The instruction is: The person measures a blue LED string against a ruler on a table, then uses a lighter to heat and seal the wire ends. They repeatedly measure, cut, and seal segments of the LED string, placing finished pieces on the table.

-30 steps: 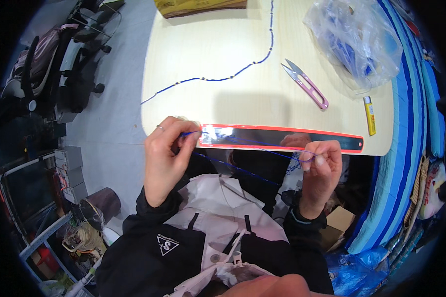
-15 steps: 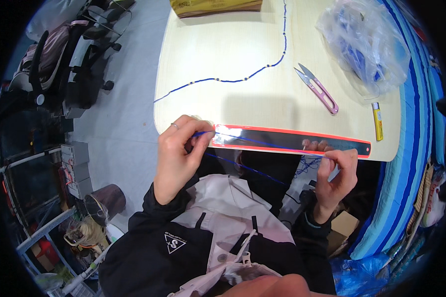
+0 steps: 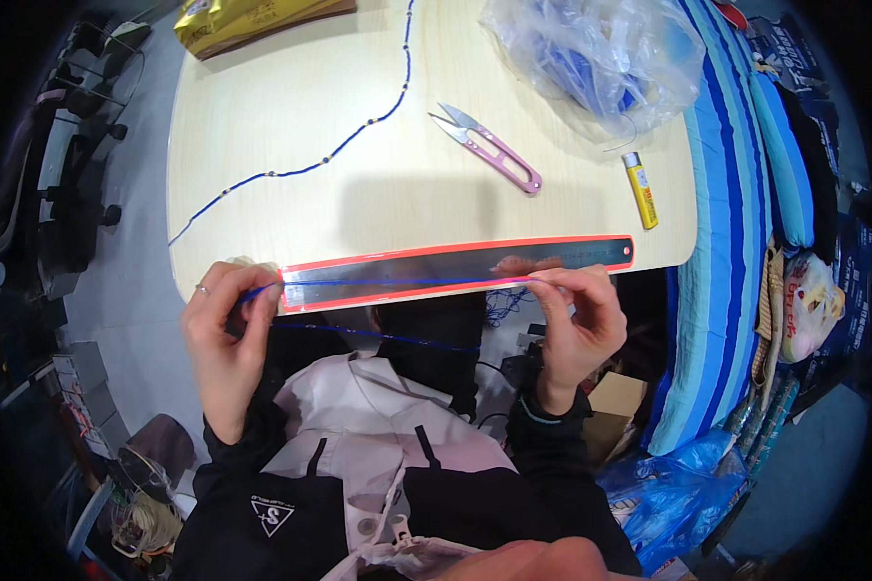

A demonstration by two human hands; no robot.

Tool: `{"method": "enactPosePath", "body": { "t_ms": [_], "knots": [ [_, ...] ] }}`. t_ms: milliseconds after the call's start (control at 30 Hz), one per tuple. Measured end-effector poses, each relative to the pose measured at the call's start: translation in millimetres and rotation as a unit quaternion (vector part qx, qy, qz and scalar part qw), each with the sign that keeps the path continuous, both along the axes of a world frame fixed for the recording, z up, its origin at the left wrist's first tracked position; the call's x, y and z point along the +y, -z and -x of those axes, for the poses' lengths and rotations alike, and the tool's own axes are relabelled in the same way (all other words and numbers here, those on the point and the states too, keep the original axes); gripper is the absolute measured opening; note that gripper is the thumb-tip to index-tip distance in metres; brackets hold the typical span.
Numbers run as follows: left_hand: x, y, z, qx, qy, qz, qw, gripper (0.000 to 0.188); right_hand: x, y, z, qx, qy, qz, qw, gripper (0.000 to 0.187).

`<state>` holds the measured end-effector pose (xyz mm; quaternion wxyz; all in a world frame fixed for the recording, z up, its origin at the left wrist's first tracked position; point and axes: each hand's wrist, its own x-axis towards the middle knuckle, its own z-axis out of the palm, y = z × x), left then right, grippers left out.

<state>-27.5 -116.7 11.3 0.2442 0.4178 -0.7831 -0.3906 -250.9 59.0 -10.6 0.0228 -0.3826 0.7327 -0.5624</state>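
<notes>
A thin blue cord (image 3: 407, 282) is stretched straight between my two hands, along a dark ruler with a red border (image 3: 436, 262) at the table's near edge. My left hand (image 3: 225, 334) pinches the cord at the ruler's left end. With thumb and fingertips, my right hand (image 3: 583, 324) grips it at the ruler's lower edge, right of the middle. Another blue strand (image 3: 388, 336) hangs below the table edge from my left hand. Further off, a finished-looking blue cord with small beads (image 3: 300, 172) curves across the table.
Pink-handled thread snips (image 3: 499, 155) lie beyond the ruler, and a yellow lighter (image 3: 641, 194) is at the right. A clear plastic bag with blue contents (image 3: 601, 63) and a gold package (image 3: 252, 21) stand at the far side. Tangled blue cord (image 3: 504, 306) hangs below the edge.
The whole view has turned, so the table and hands appear further left. Both hands keep their pinch, and the cord stays taut along the ruler.
</notes>
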Motion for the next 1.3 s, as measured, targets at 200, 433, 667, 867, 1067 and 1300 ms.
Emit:
{"method": "enactPosePath", "body": {
  "t_ms": [200, 433, 667, 867, 1067, 1300],
  "knots": [
    [1, 0, 2, 0.001, -0.003, 0.008, 1.000, 0.007, 0, 7, -1, 0.028, -0.024, 0.018, 0.999, 0.016],
    [1, -1, 1, -0.003, -0.002, 0.002, 1.000, 0.007, 14, 0, 4, -0.323, -0.241, 0.102, 0.910, 0.025],
    [0, 0, 0, -0.003, 0.008, 0.006, 1.000, 0.008, 7, -11, 21, 0.171, -0.156, -0.078, 0.970, 0.022],
    [0, 0, 0, -0.008, 0.012, 0.017, 1.000, 0.007, -7, -3, 18, 0.283, -0.068, -0.113, 0.950, 0.024],
    [0, 2, 0, 0.001, 0.014, 0.015, 1.000, 0.007, -6, -5, 13, 0.306, -0.039, -0.169, 0.936, 0.028],
    [-1, 0, 0, -0.008, 0.018, 0.025, 1.000, 0.007, 6, -13, -5, 0.365, -0.016, -0.268, 0.891, 0.045]
  ]
}}
